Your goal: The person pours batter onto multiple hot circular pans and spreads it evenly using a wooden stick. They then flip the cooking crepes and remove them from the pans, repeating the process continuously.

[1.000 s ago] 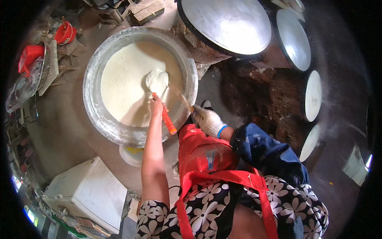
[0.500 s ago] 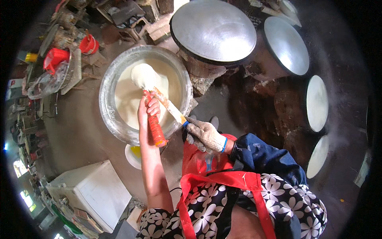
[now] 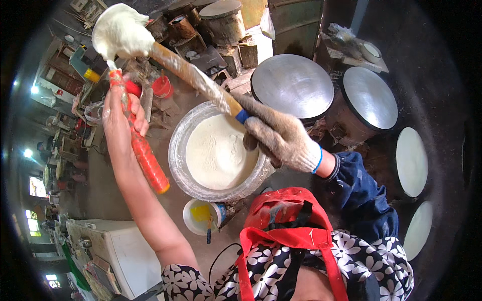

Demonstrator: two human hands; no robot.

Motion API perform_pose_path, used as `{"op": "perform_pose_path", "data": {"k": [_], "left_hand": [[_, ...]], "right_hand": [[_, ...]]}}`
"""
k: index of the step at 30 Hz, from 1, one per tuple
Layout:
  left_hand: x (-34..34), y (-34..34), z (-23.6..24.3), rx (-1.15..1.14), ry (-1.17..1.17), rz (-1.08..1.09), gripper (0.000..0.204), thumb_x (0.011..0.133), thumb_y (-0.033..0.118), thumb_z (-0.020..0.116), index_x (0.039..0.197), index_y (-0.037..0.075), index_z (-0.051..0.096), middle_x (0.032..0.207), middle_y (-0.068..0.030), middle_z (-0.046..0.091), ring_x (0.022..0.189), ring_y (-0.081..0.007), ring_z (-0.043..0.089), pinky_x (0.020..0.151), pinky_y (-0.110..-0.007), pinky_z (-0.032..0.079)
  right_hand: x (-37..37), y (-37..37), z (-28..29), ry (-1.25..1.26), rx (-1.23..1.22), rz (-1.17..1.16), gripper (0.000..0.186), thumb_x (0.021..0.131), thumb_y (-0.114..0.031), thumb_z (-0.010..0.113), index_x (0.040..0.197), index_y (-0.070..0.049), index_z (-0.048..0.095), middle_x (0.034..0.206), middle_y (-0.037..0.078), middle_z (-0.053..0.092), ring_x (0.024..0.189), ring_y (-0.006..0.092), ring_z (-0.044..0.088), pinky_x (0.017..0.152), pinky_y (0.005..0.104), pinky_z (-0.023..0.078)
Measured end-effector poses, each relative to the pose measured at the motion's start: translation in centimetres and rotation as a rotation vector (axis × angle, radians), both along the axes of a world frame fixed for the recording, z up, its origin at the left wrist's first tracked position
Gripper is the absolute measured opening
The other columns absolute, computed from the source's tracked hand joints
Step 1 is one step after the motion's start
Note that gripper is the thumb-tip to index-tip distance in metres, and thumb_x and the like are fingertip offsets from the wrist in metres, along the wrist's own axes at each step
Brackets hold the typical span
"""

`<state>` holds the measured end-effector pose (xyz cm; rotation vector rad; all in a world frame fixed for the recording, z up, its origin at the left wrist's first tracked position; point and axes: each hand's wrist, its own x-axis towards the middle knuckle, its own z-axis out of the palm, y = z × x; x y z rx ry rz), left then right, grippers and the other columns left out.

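Note:
My bare left hand (image 3: 116, 111) is wrapped round the red handle of a tool (image 3: 148, 160). The handle runs up to a thick pale lump of batter (image 3: 119, 32), which hides the tool's head. In my gloved right hand (image 3: 283, 133) is the blue-banded end of a wooden stick (image 3: 193, 78), smeared with batter. The stick's far end meets the same lump, beside the red tool's head. Both tools are raised above and beyond a large metal pot (image 3: 183, 180). Pale batter (image 3: 218, 153) lies inside the pot.
A white bucket (image 3: 188, 220) with a yellow scraper (image 3: 202, 212) stands at the pot's near side. Round griddles (image 3: 293, 85) curve along the right, some covered with pale sheets (image 3: 411, 160). Red buckets (image 3: 162, 87) sit at the far left; a white chest (image 3: 125, 261) stands at the near left.
Both hands have lifted out from over the pot, raising the two tools and the batter lump up and to the left. The view has shifted, showing more of the room beyond.

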<state>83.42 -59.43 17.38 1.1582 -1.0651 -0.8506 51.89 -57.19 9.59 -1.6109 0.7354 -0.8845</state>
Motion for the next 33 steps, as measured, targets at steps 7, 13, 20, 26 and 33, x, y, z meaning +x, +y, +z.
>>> {"op": "perform_pose_path", "data": {"k": [7, 13, 20, 26, 33], "left_hand": [[2.4, -1.3, -7.3, 0.411, 0.714, -0.500, 0.048, 0.116, 0.027, 0.047, 0.151, -0.005, 0.043, 0.077, 0.0008, 0.045, 0.048, -0.0039, 0.039, 0.036, -0.019, 0.035], [-3.5, -1.0, -12.7, 0.694, 1.174, -0.698, 0.049, 0.116, 0.023, 0.041, 0.153, -0.009, 0.037, 0.078, -0.0034, 0.045, 0.046, -0.0053, 0.039, 0.034, -0.020, 0.035], [-18.6, -1.8, -9.0, 0.686, 0.666, -1.128, 0.052, 0.119, 0.031, 0.036, 0.156, -0.005, 0.037, 0.076, -0.0009, 0.041, 0.043, -0.0043, 0.033, 0.033, -0.020, 0.034], [-33.6, 2.5, -11.8, 1.328, 0.751, -1.603, 0.052, 0.119, 0.030, 0.032, 0.159, -0.005, 0.035, 0.077, -0.0037, 0.044, 0.044, -0.0077, 0.038, 0.033, -0.024, 0.039], [-48.8, 7.9, -20.3, 2.019, 0.953, -1.785, 0.061, 0.118, 0.030, 0.029, 0.165, -0.008, 0.021, 0.085, -0.0126, 0.046, 0.050, -0.0165, 0.048, 0.035, -0.028, 0.045]], "right_hand": [[-0.9, 0.8, -7.1, 0.078, -0.015, -0.123, 0.053, 0.112, -0.016, 0.055, 0.164, -0.010, 0.044, 0.097, 0.010, 0.069, 0.081, 0.0137, 0.069, 0.076, 0.0322, 0.058], [-5.2, 9.4, -13.3, 0.275, 0.209, -0.284, 0.060, 0.112, -0.019, 0.056, 0.168, -0.012, 0.037, 0.112, 0.019, 0.072, 0.093, 0.0257, 0.074, 0.084, 0.0362, 0.058], [-13.8, 19.4, -8.1, 0.767, -0.223, -0.881, 0.070, 0.100, -0.015, 0.067, 0.164, -0.014, 0.041, 0.103, 0.021, 0.070, 0.088, 0.0435, 0.071, 0.075, 0.0472, 0.058], [-23.4, 34.2, -7.6, 1.229, -0.245, -1.222, 0.074, 0.091, -0.010, 0.075, 0.160, -0.015, 0.050, 0.085, 0.011, 0.067, 0.067, 0.0335, 0.068, 0.057, 0.0430, 0.053], [-26.7, 48.6, -13.2, 1.682, -0.119, -1.512, 0.064, 0.095, -0.024, 0.074, 0.157, -0.028, 0.056, 0.078, 0.008, 0.060, 0.058, 0.0248, 0.066, 0.047, 0.0389, 0.050]]}}
